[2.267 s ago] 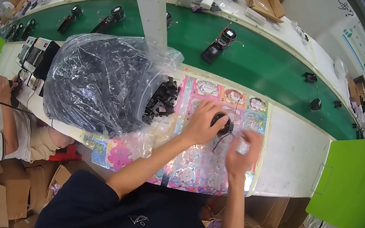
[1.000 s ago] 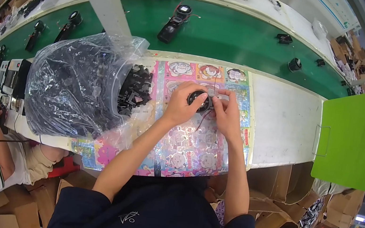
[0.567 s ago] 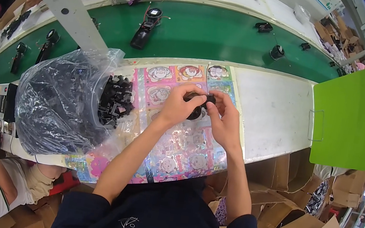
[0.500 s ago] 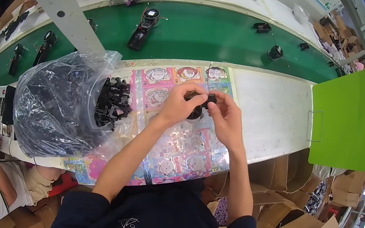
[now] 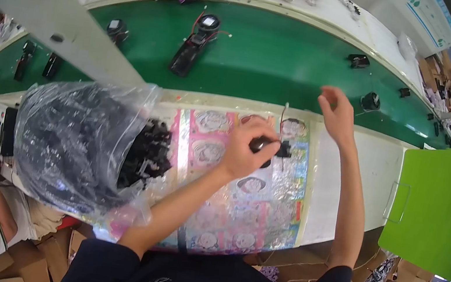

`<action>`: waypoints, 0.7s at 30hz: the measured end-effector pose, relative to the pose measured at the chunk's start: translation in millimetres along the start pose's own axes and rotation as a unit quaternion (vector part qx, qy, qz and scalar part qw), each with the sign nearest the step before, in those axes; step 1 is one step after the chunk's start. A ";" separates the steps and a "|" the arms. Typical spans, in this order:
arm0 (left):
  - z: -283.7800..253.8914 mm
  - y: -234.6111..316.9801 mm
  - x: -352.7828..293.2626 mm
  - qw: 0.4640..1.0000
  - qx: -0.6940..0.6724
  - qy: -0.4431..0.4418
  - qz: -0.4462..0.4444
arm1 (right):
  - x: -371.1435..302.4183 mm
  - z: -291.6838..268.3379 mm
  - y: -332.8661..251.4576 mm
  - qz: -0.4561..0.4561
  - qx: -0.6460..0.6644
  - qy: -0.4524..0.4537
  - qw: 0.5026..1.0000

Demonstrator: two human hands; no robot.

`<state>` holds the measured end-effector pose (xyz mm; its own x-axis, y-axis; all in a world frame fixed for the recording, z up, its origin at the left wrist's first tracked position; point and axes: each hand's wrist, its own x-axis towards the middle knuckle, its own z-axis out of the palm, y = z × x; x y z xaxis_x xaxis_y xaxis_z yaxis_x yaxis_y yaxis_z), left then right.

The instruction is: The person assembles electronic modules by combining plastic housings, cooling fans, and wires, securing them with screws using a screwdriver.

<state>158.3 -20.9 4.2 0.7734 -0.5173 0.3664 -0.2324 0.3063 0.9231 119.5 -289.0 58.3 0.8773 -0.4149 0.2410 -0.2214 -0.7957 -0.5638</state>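
Note:
My left hand (image 5: 246,151) is closed around a small black plastic part (image 5: 261,144) over the patterned sheet. A black square-ended piece (image 5: 284,149) sticks out beside its fingertips, and a thin red wire (image 5: 284,115) rises there. The fingers hide much of the part. Reaching forward over the near edge of the green belt, my right hand (image 5: 337,114) has its thumb and fingers apart with nothing visible between them. To its right on the belt stands a round black part (image 5: 370,101). Farther off lies a black boxy part (image 5: 359,61).
A clear plastic bag (image 5: 69,140) spills small black parts (image 5: 147,155) at the left. A black handheld fan body (image 5: 189,55) with loose red wires rests on the green belt (image 5: 273,60). A grey post (image 5: 94,40) rises at left; a lime-green panel (image 5: 433,209) stands at right.
My right hand has left the black part and moved forward and right, over the belt. My left hand keeps hold of the part. The whole view has shifted.

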 end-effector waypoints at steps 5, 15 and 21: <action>-12.8 5.2 1.3 0.999 0.023 -0.027 -0.012 | 88.0 26.9 87.6 -0.016 -0.315 0.053 0.947; -11.6 6.9 4.2 0.998 0.006 -0.056 -0.027 | 174.5 29.2 126.6 0.268 -0.361 0.064 0.891; -10.1 7.0 2.7 0.998 -0.007 -0.036 -0.041 | 125.4 36.0 112.5 -0.003 -0.218 0.146 0.965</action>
<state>164.7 -12.1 10.4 0.7454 -0.5970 0.2966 -0.1606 0.2711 0.9491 219.9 -414.7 -3.3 0.7358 -0.4654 0.4920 -0.4307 -0.8822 -0.1903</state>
